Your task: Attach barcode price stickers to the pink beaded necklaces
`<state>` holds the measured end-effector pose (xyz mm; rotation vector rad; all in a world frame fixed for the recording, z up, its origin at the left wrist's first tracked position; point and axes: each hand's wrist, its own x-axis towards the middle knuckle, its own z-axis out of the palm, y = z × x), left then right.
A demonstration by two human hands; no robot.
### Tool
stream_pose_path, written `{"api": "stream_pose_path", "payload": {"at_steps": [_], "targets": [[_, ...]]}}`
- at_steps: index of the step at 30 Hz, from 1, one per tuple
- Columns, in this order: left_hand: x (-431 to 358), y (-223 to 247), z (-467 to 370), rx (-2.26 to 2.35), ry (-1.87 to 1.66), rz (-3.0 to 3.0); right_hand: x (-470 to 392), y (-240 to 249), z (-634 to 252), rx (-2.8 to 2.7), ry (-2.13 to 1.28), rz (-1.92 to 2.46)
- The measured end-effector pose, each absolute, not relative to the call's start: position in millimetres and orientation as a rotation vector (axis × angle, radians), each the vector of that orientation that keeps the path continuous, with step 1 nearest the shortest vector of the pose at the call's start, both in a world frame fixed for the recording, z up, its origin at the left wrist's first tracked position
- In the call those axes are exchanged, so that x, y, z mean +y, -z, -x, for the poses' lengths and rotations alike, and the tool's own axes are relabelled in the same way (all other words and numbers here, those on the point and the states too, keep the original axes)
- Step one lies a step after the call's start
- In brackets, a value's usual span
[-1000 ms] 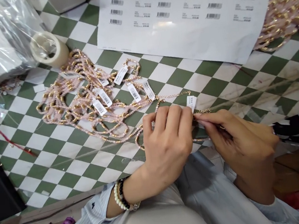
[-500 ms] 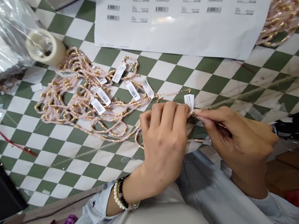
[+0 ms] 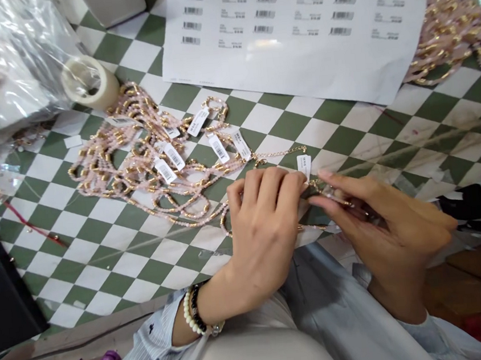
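My left hand (image 3: 265, 229) is closed in a pinch at the end of a pink and gold beaded necklace (image 3: 314, 228), palm down, its fingertips partly hidden. A white price tag (image 3: 304, 166) stands up beside those fingertips. My right hand (image 3: 383, 225) holds the necklace's gold chain and beads in its curled fingers, with thumb and index tip a little apart. Left of my hands lies a heap of pink and gold beaded necklaces (image 3: 135, 156), several with barcode tags. A gold extender chain (image 3: 280, 153) runs from the heap toward my left hand.
A sheet of barcode labels (image 3: 297, 62) lies at the back. More beaded necklaces (image 3: 436, 39) are piled at the right. A tape roll (image 3: 106, 88) and plastic bags (image 3: 10, 72) occupy the left side of the checked table (image 3: 155, 272). A red cord (image 3: 30, 222) lies nearby.
My right thumb and index finger have parted and drawn slightly right from the tag, exposing the gold chain between my hands. My left hand stays nearly in place. The camera view has shifted slightly.
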<state>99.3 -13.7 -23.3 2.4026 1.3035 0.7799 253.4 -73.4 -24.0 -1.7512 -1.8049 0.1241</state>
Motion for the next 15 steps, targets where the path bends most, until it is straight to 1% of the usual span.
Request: {"api": "stream_pose_path", "payload": {"at_steps": [3, 5, 7, 9, 11, 13, 15], "targets": [[-16, 11, -75, 1.214, -0.825, -2.539, -76, 15, -263, -1.895, -0.159, 1.757], [-18, 5, -56, 1.023, -0.608, -2.666, -76, 11, -268, -1.885, -0.099, 1.747], [-20, 3, -41, 0.974, -0.357, -2.678, -72, 9, -269, -1.829, -0.081, 1.678], [-20, 2, -33, 0.958, -0.208, -2.682, -66, 8, -264, -1.844, -0.207, 1.535], [-18, 1, -31, 0.856, -0.219, -2.647, -59, 7, -255, -1.951, -0.464, 1.384], [-15, -2, -30, 0.784, -0.377, -2.458, -50, 6, -245, -2.034, -0.677, 1.25], [-10, -6, -27, 0.83, -0.581, -2.12, -42, 5, -237, -2.047, -0.819, 1.164]]}}
